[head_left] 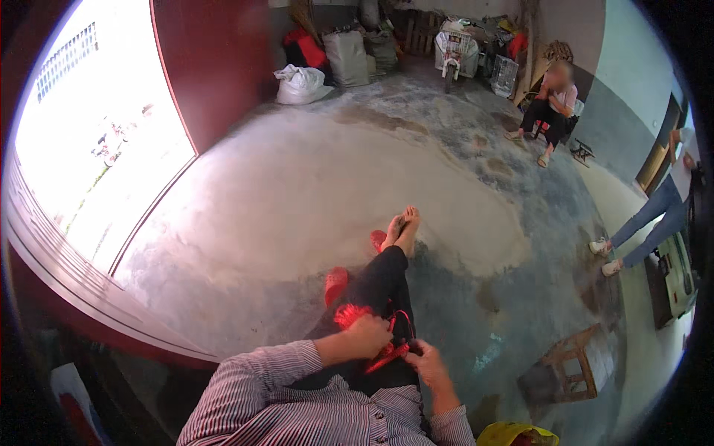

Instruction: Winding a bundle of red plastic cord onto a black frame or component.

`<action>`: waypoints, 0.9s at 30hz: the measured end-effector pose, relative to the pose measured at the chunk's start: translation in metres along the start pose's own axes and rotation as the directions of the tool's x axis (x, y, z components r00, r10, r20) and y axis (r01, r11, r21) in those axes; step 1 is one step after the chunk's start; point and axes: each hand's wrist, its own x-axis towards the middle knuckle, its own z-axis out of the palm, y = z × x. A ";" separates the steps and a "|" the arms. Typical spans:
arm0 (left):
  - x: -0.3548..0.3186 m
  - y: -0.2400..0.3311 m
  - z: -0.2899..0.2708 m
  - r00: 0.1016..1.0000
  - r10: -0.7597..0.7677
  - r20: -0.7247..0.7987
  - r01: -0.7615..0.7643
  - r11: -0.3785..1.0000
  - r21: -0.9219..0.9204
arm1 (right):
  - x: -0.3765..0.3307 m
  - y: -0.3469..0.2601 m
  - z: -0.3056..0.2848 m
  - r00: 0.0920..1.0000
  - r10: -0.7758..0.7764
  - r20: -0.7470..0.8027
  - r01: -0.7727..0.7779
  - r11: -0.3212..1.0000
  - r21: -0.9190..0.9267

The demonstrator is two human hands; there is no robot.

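Observation:
Over my lap, my left hand (370, 336) is closed around a bright red fringed piece (352, 316), whose loose strands stick out past the knuckles. More of the red material, a flat shiny strip (385, 359), hangs between my two hands. My right hand (430, 364) is closed, its thumb and fingers pinching the strip's right end. A thin dark red loop of cord stands up between the hands. Exactly what the red piece is cannot be made out. Black trousers cover my outstretched legs, crossed at the bare feet (405, 225).
Two red slippers (336, 285) lie by my legs. A wooden stool (574, 366) and a yellow bag (517, 434) are at right. One person (552, 108) sits far right; another (658, 212) stands nearer. Sacks (301, 85) and a basketed vehicle (454, 48) line the back. A doorway opens left.

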 end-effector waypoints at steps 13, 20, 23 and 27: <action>0.025 0.006 0.019 0.937 -0.099 -0.335 -0.007 0.954 -0.301 | -0.006 -0.027 -0.003 0.904 -0.427 0.031 0.300 0.581 -0.757; 0.040 -0.008 0.049 0.783 -0.609 -0.126 0.100 0.324 -0.941 | -0.057 -0.025 -0.076 0.853 -0.359 -0.379 0.507 0.744 0.436; 0.049 0.000 0.055 0.787 -0.594 0.166 0.195 -0.015 -0.981 | -0.106 -0.034 -0.121 0.711 -0.553 -0.434 0.669 0.344 0.658; 0.046 0.015 0.055 0.800 -0.542 0.259 0.196 -0.172 -0.965 | -0.152 -0.047 -0.163 0.654 -0.514 -0.555 0.754 0.504 0.421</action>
